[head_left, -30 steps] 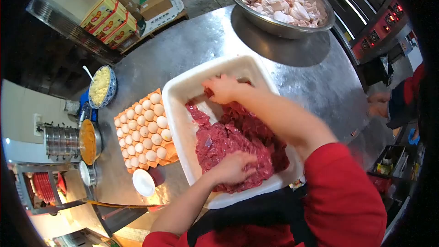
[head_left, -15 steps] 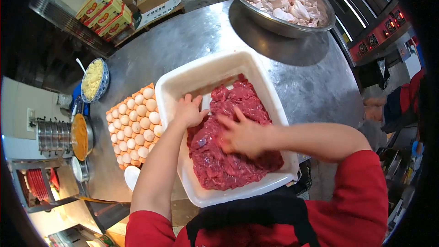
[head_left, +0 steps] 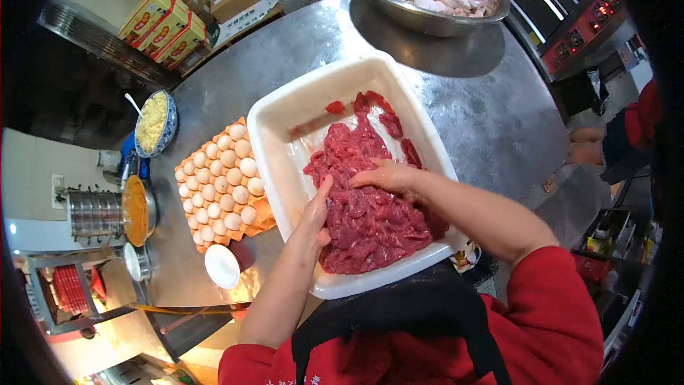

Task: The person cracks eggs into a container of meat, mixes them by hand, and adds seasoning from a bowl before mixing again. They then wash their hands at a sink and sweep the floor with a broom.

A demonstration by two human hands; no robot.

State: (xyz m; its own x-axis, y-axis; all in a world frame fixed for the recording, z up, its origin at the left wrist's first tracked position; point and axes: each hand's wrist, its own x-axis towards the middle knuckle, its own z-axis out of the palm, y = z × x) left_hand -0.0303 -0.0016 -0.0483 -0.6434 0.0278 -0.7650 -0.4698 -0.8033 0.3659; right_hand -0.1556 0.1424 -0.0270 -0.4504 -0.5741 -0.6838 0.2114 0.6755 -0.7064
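A white tub (head_left: 274,117) stands at the table's front edge with a heap of raw red meat (head_left: 370,232) in it. My left hand (head_left: 313,217) presses against the left side of the heap, its fingers partly hidden by the meat. Across the heap's upper right side lies my right hand (head_left: 395,177), fingers curved round the meat and fingertips partly sunk in it. A few loose pieces lie higher up in the tub, against its far side.
Left of the tub are a tray of eggs (head_left: 221,180), a white cup (head_left: 222,267), a patterned bowl (head_left: 171,125) and an orange-filled pan (head_left: 135,210). A steel bowl (head_left: 434,18) of pale meat stands at the back. Another person's legs (head_left: 588,144) show at right.
The meat is gathered nearer the tub's front, baring more of its far floor. My left hand has moved down along the heap; my right hand has shifted slightly right and up. The view has shifted.
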